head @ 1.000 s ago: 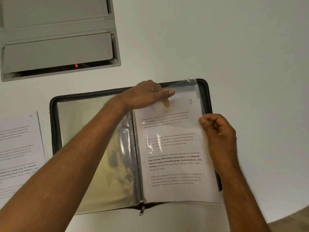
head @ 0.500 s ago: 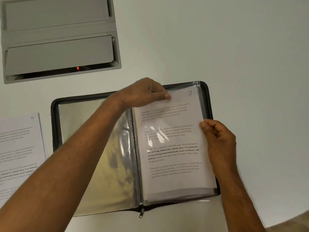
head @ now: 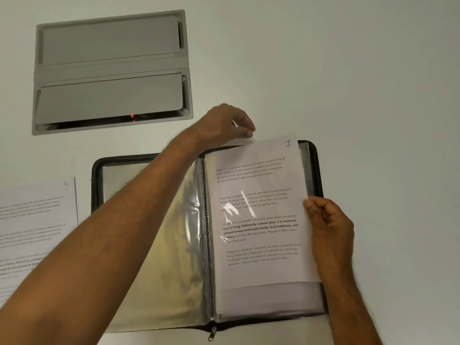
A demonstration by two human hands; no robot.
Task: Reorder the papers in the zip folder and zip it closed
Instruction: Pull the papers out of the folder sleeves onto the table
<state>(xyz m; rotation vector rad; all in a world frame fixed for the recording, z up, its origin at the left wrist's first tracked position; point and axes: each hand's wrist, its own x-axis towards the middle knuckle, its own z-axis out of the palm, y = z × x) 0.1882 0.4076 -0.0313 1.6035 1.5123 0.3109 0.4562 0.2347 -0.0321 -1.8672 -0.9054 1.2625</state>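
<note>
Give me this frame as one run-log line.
folder: open, unzipped | sheet 7: partway out of sleeve top | left hand: pinches its top edge | right hand: holds right edge | sheet 4: on table, left

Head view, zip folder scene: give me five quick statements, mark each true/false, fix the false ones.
1. The zip folder lies open. True.
2. The sheet being handled is marked 4. False: it is marked 7; the 4 is on the loose stack at left.
3. The left hand pinches that sheet's top edge. True.
4. The right hand rests flat on the table. False: it grips the sheet's right edge.
5. The zipper pull is at the folder's near edge. True.
</note>
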